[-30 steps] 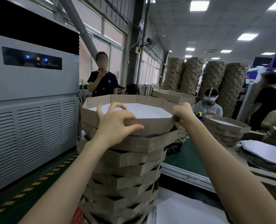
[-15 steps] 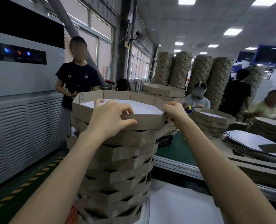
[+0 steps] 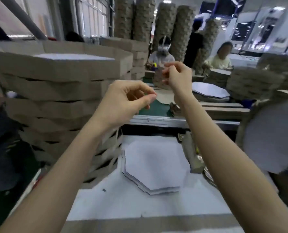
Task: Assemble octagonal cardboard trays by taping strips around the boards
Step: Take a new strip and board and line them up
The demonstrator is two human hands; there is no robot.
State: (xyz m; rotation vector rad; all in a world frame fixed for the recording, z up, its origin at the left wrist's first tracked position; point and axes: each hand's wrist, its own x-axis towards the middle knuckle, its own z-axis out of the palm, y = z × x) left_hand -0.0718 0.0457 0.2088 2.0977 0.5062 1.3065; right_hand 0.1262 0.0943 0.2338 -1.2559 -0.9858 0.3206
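Brown octagonal cardboard trays (image 3: 59,78) sit stacked at left, white octagonal boards (image 3: 155,165) piled on the bench (image 3: 119,206) below, left hand (image 3: 123,101) and right hand (image 3: 177,76) raised just right of the stack, fingers loosely curled on nothing; trays look light, stiff but crushable, best gripped at opposite rims.

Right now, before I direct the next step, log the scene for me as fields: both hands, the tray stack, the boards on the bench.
left hand: in the air, fingers loosely curled, holding nothing
right hand: raised farther out, loosely curled, nothing seen in it
tray stack: to the left, touched by neither hand
top tray: white board inside
white boards: flat pile on the bench, below the hands
image: motion-blurred
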